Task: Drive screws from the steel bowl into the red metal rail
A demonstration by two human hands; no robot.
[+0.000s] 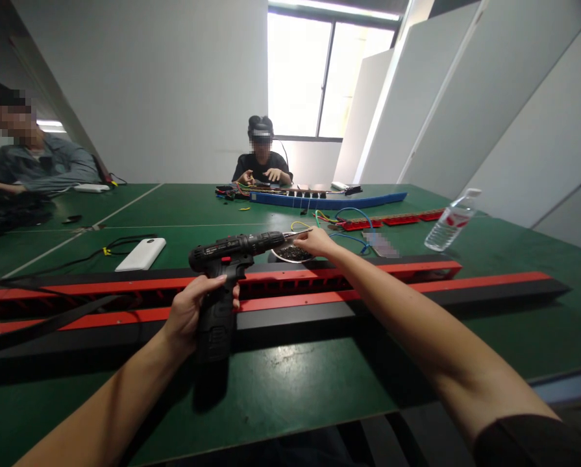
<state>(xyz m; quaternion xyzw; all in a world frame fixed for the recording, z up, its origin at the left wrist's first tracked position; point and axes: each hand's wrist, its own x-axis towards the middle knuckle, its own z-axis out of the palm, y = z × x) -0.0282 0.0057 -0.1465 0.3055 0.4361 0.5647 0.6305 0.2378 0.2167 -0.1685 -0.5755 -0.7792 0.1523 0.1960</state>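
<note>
My left hand (190, 305) is wrapped round the grip of a black cordless drill (226, 250), whose chuck and bit point right. At the tip of the bit is my right hand (314, 242), fingers pinched together; what they hold, if anything, is too small to make out. Just beneath these fingers stands a round bowl (297, 261) of small dark pieces that look like screws (290, 251). Two long red-and-black bars (314, 299) lie across the table under my forearms, the drill held above the nearer one.
On the green table (290, 395) are a white power bank (141, 254), black cables (119, 241), a clear water bottle (450, 224) and red strips (392, 220) with wires. A blue bar (319, 201) lies before a person (263, 159) opposite; another person (41, 159) sits left.
</note>
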